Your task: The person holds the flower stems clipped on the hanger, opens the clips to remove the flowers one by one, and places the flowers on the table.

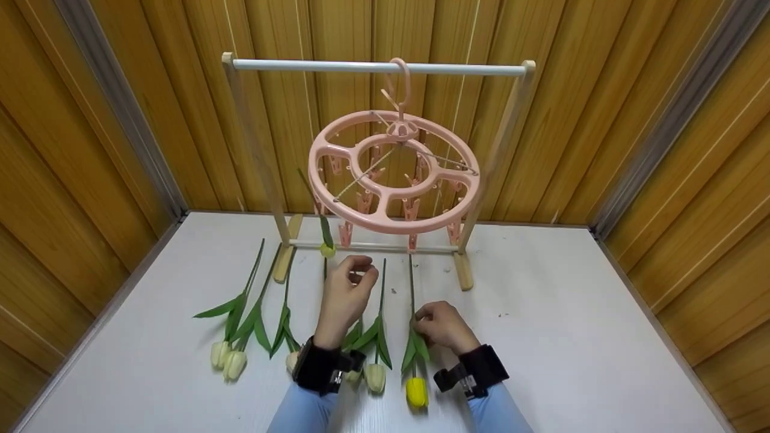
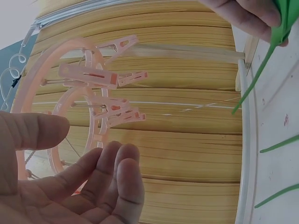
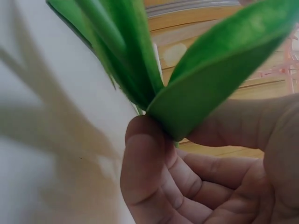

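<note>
My right hand [image 1: 443,326] pinches the stem of a yellow tulip [image 1: 416,392] where its green leaves [image 3: 191,93] begin. The bloom points toward me and the stem toward the rack. My left hand [image 1: 344,294] is raised below the front left of a pink round clip hanger [image 1: 394,226], its thumb apart from the bent fingers and nothing between them. Several pink clips [image 2: 88,74] dangle from the rings. At the hanger's left side another yellow tulip [image 1: 326,249] hangs bloom down.
A wooden-legged rack with a white top bar [image 1: 325,65] carries the hanger by its hook. Several white tulips, such as one [image 1: 375,378] between my hands and one [image 1: 235,364] at left, lie on the white table [image 1: 559,337]. Wood-patterned panels [image 1: 571,120] enclose the table.
</note>
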Available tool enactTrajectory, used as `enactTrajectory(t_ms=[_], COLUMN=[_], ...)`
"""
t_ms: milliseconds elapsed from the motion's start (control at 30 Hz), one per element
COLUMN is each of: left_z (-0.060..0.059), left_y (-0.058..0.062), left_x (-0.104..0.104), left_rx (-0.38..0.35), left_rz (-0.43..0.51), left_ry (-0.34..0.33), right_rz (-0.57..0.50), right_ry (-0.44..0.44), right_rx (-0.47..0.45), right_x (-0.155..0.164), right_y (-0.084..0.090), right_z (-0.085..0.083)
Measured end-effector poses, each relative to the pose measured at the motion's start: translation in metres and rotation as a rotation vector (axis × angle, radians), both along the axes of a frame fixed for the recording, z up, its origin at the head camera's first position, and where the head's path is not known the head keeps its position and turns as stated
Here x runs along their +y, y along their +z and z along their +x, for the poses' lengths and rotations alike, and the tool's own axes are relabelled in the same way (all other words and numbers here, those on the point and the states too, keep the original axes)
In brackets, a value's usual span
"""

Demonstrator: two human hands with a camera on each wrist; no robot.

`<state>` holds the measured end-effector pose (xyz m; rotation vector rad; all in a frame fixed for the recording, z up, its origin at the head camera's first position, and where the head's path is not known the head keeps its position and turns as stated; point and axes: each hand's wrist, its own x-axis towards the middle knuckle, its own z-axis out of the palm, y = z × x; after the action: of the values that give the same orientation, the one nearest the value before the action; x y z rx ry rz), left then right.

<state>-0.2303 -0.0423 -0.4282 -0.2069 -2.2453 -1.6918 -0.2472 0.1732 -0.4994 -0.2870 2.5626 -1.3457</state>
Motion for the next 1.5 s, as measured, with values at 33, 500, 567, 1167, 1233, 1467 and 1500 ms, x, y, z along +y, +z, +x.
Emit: enactTrajectory(t_ms=[33, 500, 567, 1167, 1233, 1467, 1500], left_z=[0.0, 0.002, 0.002, 0.002, 0.001, 0.001, 0.002], left_y=[0.0, 0.001, 0.001, 0.0, 0.001, 0.003, 0.003], left_x=[0.0, 0.0, 0.0, -0.003, -0.003, -0.006, -0.007], left_rx=[-0.001, -0.028, -0.033, -0.009, -0.004, -0.019, -0.021], left_rz=[-0.001, -0.012, -0.012, -0.017, -0.02, -0.022, -0.02], left_ry=[0.001, -0.007, -0.007, 0.002, 0.015, 0.06, 0.067], right_rz=[-0.003, -0.024, -0.009, 0.016, 0.021, -0.035, -0.053], right_ry=[0.0, -0.048, -0.057, -0.079, -0.083, -0.118, -0.12], right_rx=[0.0, -0.026, -0.022, 0.016, 0.034, 0.022, 0.035], right_x=[-0.001, -0.006, -0.007, -0.002, 0.0, 0.004, 0.005], right_y=[-0.001, -0.012, -0.013, -0.012, -0.009, 0.004, 0.007], right_z=[0.0, -0.001, -0.002, -0.003, -0.003, -0.002, -0.001])
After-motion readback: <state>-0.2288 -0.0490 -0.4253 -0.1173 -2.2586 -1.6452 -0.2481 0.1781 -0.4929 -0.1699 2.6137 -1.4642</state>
